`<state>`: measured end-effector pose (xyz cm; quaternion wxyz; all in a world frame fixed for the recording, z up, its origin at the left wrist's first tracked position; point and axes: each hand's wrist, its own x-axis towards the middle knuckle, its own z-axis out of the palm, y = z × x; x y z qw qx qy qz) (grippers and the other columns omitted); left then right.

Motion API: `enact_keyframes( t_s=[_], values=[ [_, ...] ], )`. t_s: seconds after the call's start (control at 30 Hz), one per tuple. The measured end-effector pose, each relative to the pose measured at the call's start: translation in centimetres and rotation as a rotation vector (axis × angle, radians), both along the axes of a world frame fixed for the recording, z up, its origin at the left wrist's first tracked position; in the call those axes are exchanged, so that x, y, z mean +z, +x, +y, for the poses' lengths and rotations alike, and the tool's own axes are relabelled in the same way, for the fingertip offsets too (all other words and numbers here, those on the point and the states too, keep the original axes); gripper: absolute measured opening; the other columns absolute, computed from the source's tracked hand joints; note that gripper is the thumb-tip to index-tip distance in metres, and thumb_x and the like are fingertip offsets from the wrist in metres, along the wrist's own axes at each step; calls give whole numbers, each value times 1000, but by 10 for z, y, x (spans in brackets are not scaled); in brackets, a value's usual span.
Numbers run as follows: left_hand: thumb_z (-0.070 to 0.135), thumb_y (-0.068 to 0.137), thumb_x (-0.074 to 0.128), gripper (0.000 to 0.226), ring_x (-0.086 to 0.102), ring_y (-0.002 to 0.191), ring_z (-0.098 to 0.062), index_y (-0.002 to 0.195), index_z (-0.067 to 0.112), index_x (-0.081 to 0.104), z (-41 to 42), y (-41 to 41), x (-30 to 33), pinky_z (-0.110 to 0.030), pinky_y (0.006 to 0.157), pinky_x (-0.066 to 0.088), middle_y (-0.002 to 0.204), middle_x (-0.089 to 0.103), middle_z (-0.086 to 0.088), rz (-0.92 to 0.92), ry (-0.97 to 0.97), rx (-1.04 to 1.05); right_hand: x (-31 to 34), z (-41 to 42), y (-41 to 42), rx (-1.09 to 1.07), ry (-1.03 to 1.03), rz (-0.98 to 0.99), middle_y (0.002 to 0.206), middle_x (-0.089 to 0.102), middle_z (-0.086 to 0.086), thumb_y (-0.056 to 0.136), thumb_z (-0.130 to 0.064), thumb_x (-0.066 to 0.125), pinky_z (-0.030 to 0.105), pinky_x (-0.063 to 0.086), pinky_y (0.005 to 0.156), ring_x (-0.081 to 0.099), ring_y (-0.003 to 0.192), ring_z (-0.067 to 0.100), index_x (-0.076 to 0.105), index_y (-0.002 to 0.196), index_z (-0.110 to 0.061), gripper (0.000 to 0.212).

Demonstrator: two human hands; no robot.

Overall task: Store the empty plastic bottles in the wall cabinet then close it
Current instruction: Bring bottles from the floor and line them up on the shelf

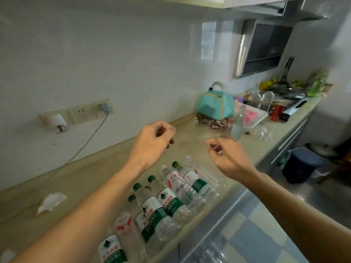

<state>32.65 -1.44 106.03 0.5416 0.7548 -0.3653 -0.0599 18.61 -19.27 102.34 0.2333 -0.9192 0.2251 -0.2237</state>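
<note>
Several empty plastic bottles point(165, 205) with green and red labels lie in a row on the beige counter point(79, 179) near its front edge. Both my hands hover above the counter beyond them. My left hand point(152, 141) has its fingers loosely curled and holds nothing. My right hand point(226, 156) is likewise loosely curled and holds nothing. Another clear bottle point(238, 122) stands upright further right, past my right hand. The underside edge of the wall cabinet point(190, 0) shows at the top; its door is out of view.
A teal bag point(214, 105) sits by the wall on crumpled wrappers. Cluttered cookware point(286, 90) and a range hood point(264, 48) are at the far right. Wall sockets point(79, 112) with a cable, a crumpled tissue point(50, 203), a dark bin point(302, 164) on the floor.
</note>
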Motion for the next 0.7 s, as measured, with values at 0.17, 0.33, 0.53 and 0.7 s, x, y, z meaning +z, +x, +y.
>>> enact_keyframes(
  t_s=[0.17, 0.33, 0.53, 0.7],
  values=[
    [29, 101, 57, 19, 63, 63, -4, 86, 24, 68, -76, -47, -92, -28, 61, 52, 72, 71, 10, 157, 125, -29, -101, -76, -40, -41, 161, 99, 108, 63, -2, 98, -17, 56, 5, 37, 70, 59, 84, 3, 72, 117, -21, 25],
    [35, 92, 61, 20, 64, 60, -10, 78, 22, 67, -152, -119, -224, -34, 60, 55, 67, 69, 6, 346, 258, -49, -236, -139, -82, -140, 316, 213, 104, 68, -3, 98, -19, 56, 15, 48, 78, 61, 87, 7, 71, 119, -22, 26],
    [40, 92, 63, 20, 64, 57, 1, 77, 27, 64, -217, -172, -424, -18, 49, 46, 66, 69, 14, 606, 512, -1, -431, -188, -152, -318, 625, 361, 93, 62, -12, 101, -20, 55, 10, 42, 66, 59, 84, 0, 65, 127, -20, 28],
    [45, 89, 66, 22, 67, 72, -14, 88, 23, 64, -255, -171, -600, -31, 61, 56, 81, 72, 3, 665, 737, 105, -593, -216, -193, -381, 714, 446, 107, 67, -2, 100, -24, 59, 23, 52, 78, 62, 89, 6, 61, 133, -19, 33]
  ],
)
